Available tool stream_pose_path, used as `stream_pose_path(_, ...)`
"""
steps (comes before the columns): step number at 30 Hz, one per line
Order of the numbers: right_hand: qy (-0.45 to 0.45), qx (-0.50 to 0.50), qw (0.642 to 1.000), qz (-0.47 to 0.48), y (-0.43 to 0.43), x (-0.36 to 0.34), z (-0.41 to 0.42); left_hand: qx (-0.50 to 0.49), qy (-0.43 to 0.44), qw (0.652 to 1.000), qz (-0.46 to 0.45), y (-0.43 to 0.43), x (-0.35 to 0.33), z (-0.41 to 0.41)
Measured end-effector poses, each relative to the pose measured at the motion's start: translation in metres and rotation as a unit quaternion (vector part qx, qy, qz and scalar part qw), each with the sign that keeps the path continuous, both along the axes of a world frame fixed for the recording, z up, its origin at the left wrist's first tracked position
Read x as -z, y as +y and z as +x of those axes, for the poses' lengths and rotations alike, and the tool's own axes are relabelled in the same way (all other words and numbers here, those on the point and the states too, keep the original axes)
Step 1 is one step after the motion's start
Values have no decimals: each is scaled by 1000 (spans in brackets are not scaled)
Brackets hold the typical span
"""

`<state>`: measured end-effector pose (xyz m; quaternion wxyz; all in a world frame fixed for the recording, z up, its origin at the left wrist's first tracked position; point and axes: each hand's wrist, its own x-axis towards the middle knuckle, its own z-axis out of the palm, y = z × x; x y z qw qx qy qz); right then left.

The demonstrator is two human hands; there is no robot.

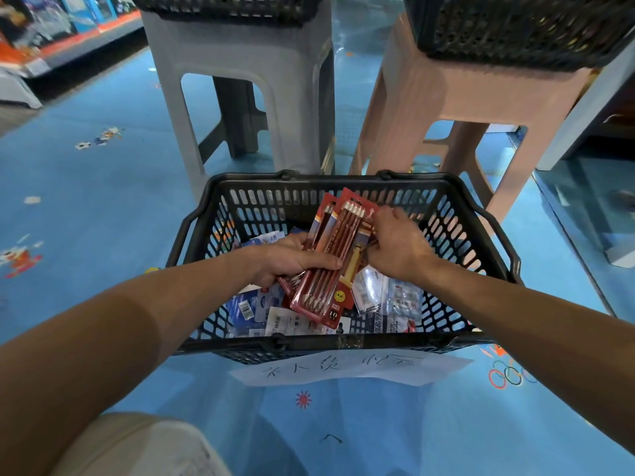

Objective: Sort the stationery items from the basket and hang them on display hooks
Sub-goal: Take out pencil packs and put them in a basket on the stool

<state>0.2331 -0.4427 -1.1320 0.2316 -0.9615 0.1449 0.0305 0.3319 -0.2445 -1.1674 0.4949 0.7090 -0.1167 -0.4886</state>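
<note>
Blue printed flooring [103,207] spreads across a shop aisle, where a person reaches both bare arms into a black shopping basket [343,183] at centre frame. The left hand [292,259] grips a fanned stack of red pencil packs [321,290], thumb laid across the front and fingers wrapped beneath, holding them tilted above the basket's contents. The right hand [400,249], fingers curled, pinches the upper right edge of the same stack. Under the packs, the basket holds a loose heap of clear and blue-and-white blister packets [402,298], lying flat and overlapping across its bottom. A white paper sheet [343,368] with handwritten characters hangs from the basket's near rim. Behind the basket, in the upper half of the frame, stand a grey stool [240,60] and, to its right, a pink stool [464,91]. The grey one carries a dark mesh crate [226,8] and the pink one a second mesh crate [515,29], both cut off by the top edge, their contents too dim to make out. Store shelving [41,36] blurs at upper left.
</note>
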Motion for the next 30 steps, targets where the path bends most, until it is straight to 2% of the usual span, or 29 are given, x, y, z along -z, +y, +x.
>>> stream_pose_path(1, 65, 61, 987, 135, 1, -3, 0, -10, -10, 1000, -9, -1, -1, 0)
stream_pose_path(2, 137, 122, 942, 283, 3, -7, 0, -20, -22, 999, -17, -2, -2, 0)
stream_pose_path(3, 193, 164, 887, 385, 4, -11, -2, -32, -36, 999, -21, -3, -3, -1)
stream_pose_path(4, 222, 167, 853, 441, 5, -11, -3, -47, -46, 998, -23, -5, -5, -1)
stream_pose_path(6, 206, 128, 839, 486, 12, -7, 0, -76, -42, 996, -37, -7, -8, -3)
stream_pose_path(10, 44, 155, 840, 518, 29, -4, 6, -97, -7, 992, -81, -13, -14, -8)
stream_pose_path(14, -64, 112, 847, 515, 43, 1, 9, -61, -50, 991, -108, -23, -11, -21)
stream_pose_path(16, -79, 115, 848, 512, 48, 1, 9, -66, -66, 989, -111, -26, -9, -25)
stream_pose_path(20, -88, 122, 814, 560, 43, -7, 8, -49, -90, 987, -128, -25, -12, -25)
stream_pose_path(23, -93, 111, 804, 577, 35, -16, 10, -46, -104, 981, -155, -30, -18, -28)
stream_pose_path(27, -122, 113, 810, 563, 36, -16, 15, -39, -74, 984, -159, -33, -27, -30)
stream_pose_path(30, -140, 136, 805, 561, 32, -19, 17, -28, -14, 989, -144, -29, -32, -27)
